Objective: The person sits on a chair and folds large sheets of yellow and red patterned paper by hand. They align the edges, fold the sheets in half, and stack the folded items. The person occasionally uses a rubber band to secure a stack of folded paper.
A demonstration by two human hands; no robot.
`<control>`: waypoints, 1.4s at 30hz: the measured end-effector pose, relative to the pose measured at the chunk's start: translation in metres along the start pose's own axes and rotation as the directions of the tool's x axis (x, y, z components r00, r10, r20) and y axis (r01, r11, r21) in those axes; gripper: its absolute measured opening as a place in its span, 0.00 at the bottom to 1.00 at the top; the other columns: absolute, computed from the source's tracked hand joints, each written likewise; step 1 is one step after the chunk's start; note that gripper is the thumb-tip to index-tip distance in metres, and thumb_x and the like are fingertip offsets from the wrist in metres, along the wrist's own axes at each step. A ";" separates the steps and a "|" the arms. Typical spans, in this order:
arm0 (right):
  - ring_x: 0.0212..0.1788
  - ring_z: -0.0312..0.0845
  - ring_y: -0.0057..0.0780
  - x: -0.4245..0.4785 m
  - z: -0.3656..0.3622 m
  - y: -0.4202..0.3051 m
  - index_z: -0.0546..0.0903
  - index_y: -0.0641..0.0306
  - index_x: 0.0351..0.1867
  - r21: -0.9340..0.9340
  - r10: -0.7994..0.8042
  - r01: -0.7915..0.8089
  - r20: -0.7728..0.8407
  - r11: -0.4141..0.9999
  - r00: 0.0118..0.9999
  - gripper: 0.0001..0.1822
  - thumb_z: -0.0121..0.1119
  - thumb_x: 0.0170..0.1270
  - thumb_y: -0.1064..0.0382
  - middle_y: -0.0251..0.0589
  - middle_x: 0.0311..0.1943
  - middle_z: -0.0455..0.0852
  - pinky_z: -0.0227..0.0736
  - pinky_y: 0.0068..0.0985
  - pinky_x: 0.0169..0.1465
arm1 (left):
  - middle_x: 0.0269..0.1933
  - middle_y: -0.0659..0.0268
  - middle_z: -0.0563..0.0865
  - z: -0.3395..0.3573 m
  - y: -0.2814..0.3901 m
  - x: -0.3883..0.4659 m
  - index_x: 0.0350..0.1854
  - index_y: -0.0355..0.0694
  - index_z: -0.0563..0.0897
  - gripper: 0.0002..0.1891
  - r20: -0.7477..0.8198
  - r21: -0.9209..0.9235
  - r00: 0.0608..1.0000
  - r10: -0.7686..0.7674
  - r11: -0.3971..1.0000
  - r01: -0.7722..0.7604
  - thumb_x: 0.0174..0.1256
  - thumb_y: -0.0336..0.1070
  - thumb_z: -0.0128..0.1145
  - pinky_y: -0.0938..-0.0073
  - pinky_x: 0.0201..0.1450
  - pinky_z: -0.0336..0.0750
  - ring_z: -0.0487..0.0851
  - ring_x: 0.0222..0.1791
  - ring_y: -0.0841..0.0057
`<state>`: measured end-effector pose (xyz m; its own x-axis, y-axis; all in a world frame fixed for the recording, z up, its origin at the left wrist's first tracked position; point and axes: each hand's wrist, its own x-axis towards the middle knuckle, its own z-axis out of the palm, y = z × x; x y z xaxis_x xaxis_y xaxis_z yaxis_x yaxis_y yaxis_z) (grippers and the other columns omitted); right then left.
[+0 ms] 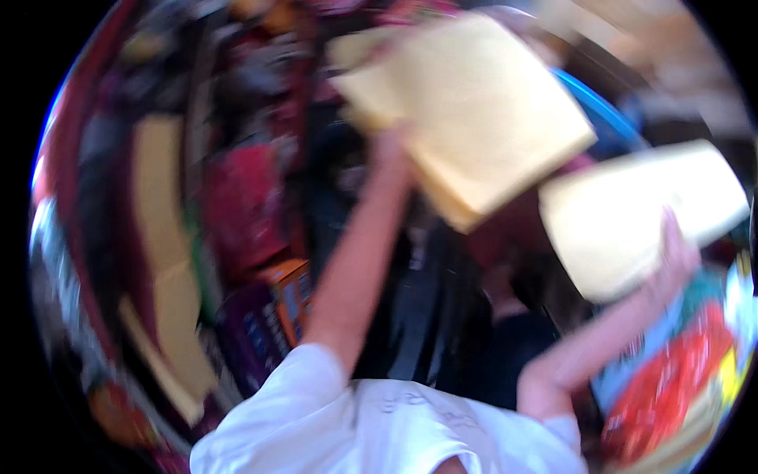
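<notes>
My left hand (394, 145) grips the lower left edge of a stack of pale yellow paper sheets or bags (491, 112), raised in front of me at the upper middle. Over on the right, my right hand (672, 258) holds a second pale yellow sheet or flat packet (628, 219), its thumb lying on the upper face. The two pale pieces are close together, with a narrow gap between them. Motion blur hides the fingers of my left hand and the exact kind of material.
Long tan cardboard strips (169, 237) lie at the left, near a red package (246, 207) and an orange box (290, 296). A blue round rim (598, 109) shows behind the papers. At the lower right are red plastic-wrapped goods (669, 385).
</notes>
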<state>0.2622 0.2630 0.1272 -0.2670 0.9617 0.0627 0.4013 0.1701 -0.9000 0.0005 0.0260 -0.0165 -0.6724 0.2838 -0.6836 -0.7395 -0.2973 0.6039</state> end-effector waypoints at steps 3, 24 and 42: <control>0.45 0.81 0.42 0.001 -0.012 0.012 0.74 0.77 0.55 0.345 0.239 -0.258 0.098 0.902 0.966 0.24 0.59 0.61 0.62 0.58 0.48 0.80 0.80 0.33 0.47 | 0.43 0.54 0.79 -0.009 -0.035 0.052 0.54 0.33 0.70 0.25 -0.244 0.136 0.929 0.276 0.959 -0.249 0.53 0.36 0.57 0.58 0.50 0.73 0.78 0.42 0.60; 0.42 0.79 0.27 0.011 -0.002 0.002 0.78 0.79 0.46 0.320 0.012 -0.012 0.005 0.947 1.000 0.17 0.64 0.55 0.71 0.47 0.42 0.84 0.70 0.22 0.51 | 0.43 0.58 0.82 -0.004 -0.013 0.007 0.51 0.31 0.74 0.20 0.025 0.050 0.998 0.052 0.997 -0.053 0.55 0.32 0.59 0.62 0.46 0.79 0.82 0.42 0.63; 0.26 0.80 0.24 -0.151 0.001 -0.113 0.83 0.72 0.36 -0.205 -0.056 0.217 0.591 0.954 0.805 0.10 0.62 0.58 0.65 0.40 0.26 0.86 0.74 0.25 0.31 | 0.65 0.58 0.69 -0.042 0.003 -0.254 0.72 0.47 0.51 0.37 0.594 0.272 0.804 -0.023 0.947 -0.174 0.67 0.55 0.49 0.63 0.60 0.65 0.68 0.65 0.67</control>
<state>0.2561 0.0982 0.2187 -0.7549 0.6375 -0.1541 0.5050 0.4151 -0.7567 0.1709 -0.0856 0.1416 -0.5426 0.7768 -0.3195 -0.5914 -0.0832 0.8020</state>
